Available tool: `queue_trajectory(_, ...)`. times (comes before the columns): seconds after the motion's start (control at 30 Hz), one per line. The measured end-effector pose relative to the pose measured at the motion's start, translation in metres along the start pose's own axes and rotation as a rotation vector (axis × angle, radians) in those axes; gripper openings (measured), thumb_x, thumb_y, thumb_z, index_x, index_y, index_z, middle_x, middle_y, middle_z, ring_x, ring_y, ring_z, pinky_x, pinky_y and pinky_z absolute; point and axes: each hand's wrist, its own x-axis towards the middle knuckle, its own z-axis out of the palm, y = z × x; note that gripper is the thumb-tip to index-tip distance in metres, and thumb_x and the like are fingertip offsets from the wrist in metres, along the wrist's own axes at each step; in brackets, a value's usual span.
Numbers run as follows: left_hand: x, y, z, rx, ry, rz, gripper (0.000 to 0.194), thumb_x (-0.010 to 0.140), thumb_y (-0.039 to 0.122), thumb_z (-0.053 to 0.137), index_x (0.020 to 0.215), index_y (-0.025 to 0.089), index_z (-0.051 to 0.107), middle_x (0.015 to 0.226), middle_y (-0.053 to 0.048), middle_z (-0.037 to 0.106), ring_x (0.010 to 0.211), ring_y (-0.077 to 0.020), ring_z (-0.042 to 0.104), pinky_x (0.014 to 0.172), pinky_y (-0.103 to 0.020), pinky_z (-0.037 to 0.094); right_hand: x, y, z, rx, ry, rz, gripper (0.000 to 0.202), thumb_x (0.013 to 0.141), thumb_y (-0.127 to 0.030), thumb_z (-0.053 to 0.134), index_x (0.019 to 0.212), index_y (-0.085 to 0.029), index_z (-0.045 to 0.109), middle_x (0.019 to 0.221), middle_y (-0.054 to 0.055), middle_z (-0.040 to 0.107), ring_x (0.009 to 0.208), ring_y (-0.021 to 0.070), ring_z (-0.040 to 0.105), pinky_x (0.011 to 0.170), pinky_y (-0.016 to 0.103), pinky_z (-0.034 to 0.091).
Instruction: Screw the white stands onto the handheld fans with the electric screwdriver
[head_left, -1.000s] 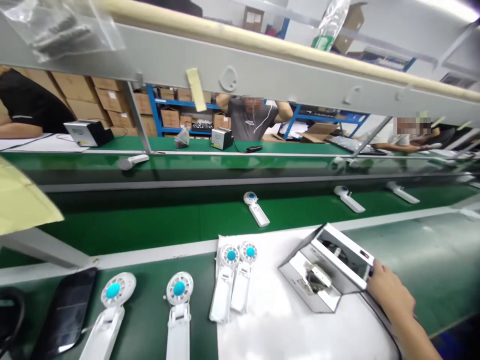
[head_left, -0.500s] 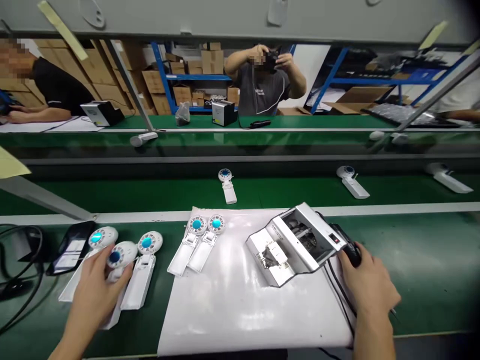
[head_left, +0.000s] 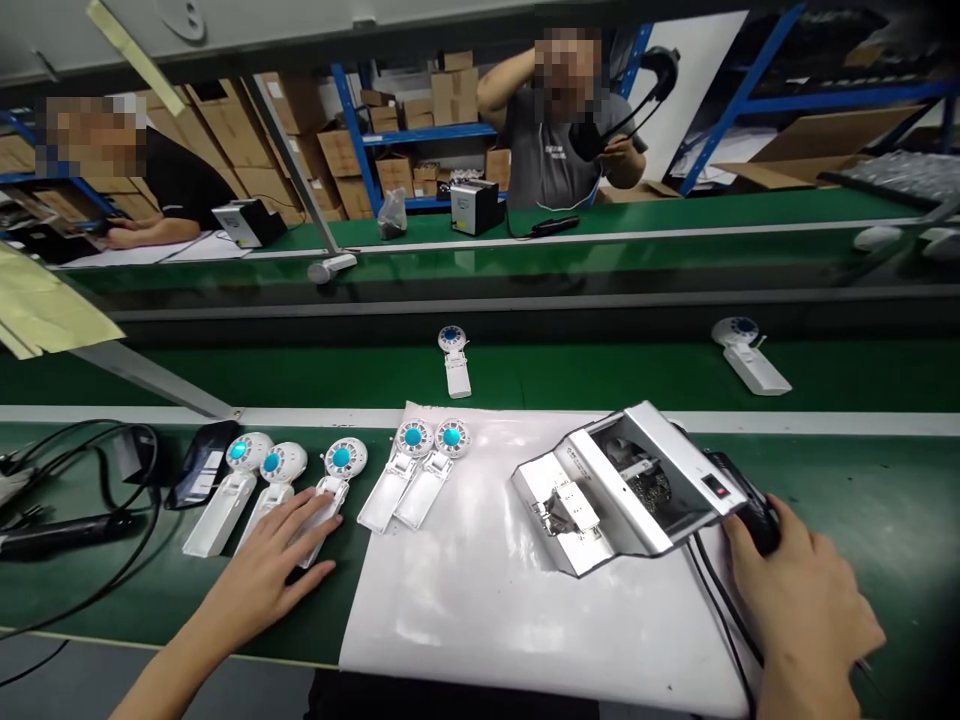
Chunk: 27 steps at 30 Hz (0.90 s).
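Note:
My left hand (head_left: 274, 565) lies with its fingers spread across the handle of a white handheld fan (head_left: 343, 460) that has a blue centre. Just left of it, another handheld fan (head_left: 283, 463) is partly hidden by the hand, and a third fan (head_left: 219, 515) lies beyond that. Two more fans (head_left: 385, 490) lie side by side on the left part of the white sheet (head_left: 480, 630). At the right, my right hand (head_left: 806, 580) is closed around a black corded electric screwdriver (head_left: 763, 525), beside a silver screw feeder (head_left: 634, 490) with its tray facing left.
Black cables (head_left: 112, 590) and a phone (head_left: 202, 465) occupy the left bench. Two fans, one of them (head_left: 456, 365) near the middle, rest on the green strip behind the white rail. Across the bench sit co-workers (head_left: 559, 150) near another feeder (head_left: 476, 207). A slanted metal post (head_left: 157, 378) stands at left.
My left hand has let go of the middle fan at left and moved right onto the neighbouring one. The right hand keeps its grip. The view has shifted, and the co-worker opposite has lowered one arm.

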Motion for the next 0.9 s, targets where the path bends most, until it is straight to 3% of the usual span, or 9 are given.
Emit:
queue_trajectory(0.1, 0.009, -0.008, 0.013, -0.026, 0.009, 0.009, 0.044, 0.108, 0.028, 0.054, 0.152, 0.035, 0.060, 0.165, -0.007, 0.053, 0.154, -0.0359, 0.049, 0.120, -0.057, 0.052, -0.002, -0.004, -0.004, 0.006, -0.008, 0.011, 0.088, 0.095, -0.082, 0.016, 0.167, -0.035, 0.033, 0.145, 0.024, 0.056, 0.131, 0.0505, 0.057, 0.094, 0.066, 0.051)
queue_trajectory(0.23, 0.033, -0.033, 0.027, -0.026, 0.035, -0.005, 0.041, 0.110, 0.029, 0.051, 0.148, 0.031, 0.064, 0.165, -0.009, 0.053, 0.155, -0.0364, 0.048, 0.123, -0.060, 0.048, -0.005, -0.006, -0.008, 0.001, -0.018, 0.025, 0.085, 0.096, -0.080, 0.021, 0.167, -0.035, 0.034, 0.144, 0.025, 0.057, 0.128, 0.0506, 0.058, 0.091, 0.064, 0.052)
queue_trajectory(0.4, 0.052, -0.044, 0.031, -0.004, 0.072, -0.013, 0.036, 0.110, 0.029, 0.053, 0.142, 0.028, 0.067, 0.160, -0.010, 0.057, 0.151, -0.0368, 0.050, 0.124, -0.061, 0.045, -0.006, -0.007, -0.004, -0.052, -0.002, 0.044, 0.081, 0.098, -0.075, 0.021, 0.168, -0.036, 0.030, 0.149, 0.024, 0.055, 0.130, 0.0497, 0.058, 0.091, 0.063, 0.050)
queue_trajectory(0.57, 0.063, -0.038, 0.021, 0.008, 0.118, -0.019, 0.029, 0.107, 0.035, 0.058, 0.130, 0.027, 0.073, 0.146, -0.013, 0.065, 0.140, -0.0390, 0.057, 0.119, -0.063, 0.044, 0.002, 0.003, 0.008, -0.080, 0.028, 0.071, 0.080, 0.097, -0.073, 0.026, 0.169, -0.039, 0.026, 0.152, 0.024, 0.053, 0.133, 0.0518, 0.056, 0.088, 0.067, 0.046)
queue_trajectory(0.77, 0.077, -0.027, -0.003, -0.002, 0.140, 0.004, 0.024, 0.105, 0.041, 0.062, 0.118, 0.026, 0.075, 0.105, -0.009, 0.070, 0.114, -0.0340, 0.065, 0.118, -0.062, 0.040, 0.012, 0.013, 0.015, -0.063, 0.021, 0.085, 0.084, 0.090, -0.071, 0.040, 0.167, -0.040, 0.030, 0.147, 0.026, 0.055, 0.132, 0.0561, 0.057, 0.084, 0.070, 0.047)
queue_trajectory(0.83, 0.097, -0.026, -0.012, -0.070, 0.129, -0.006, 0.022, 0.106, 0.039, 0.059, 0.111, 0.026, 0.076, 0.103, -0.009, 0.070, 0.109, -0.0326, 0.065, 0.116, -0.060, 0.041, 0.013, 0.014, 0.015, -0.055, 0.027, 0.075, 0.085, 0.087, -0.070, 0.044, 0.166, -0.043, 0.029, 0.147, 0.025, 0.055, 0.132, 0.0557, 0.057, 0.085, 0.070, 0.048)
queue_trajectory(0.9, 0.133, -0.029, -0.017, -0.152, 0.087, -0.043, 0.026, 0.107, 0.037, 0.053, 0.105, 0.024, 0.076, 0.105, -0.010, 0.070, 0.108, -0.0319, 0.064, 0.112, -0.055, 0.045, 0.014, 0.013, 0.015, -0.052, 0.021, 0.080, 0.086, 0.086, -0.071, 0.044, 0.166, -0.044, 0.028, 0.146, 0.025, 0.055, 0.133, 0.0552, 0.058, 0.086, 0.070, 0.048)
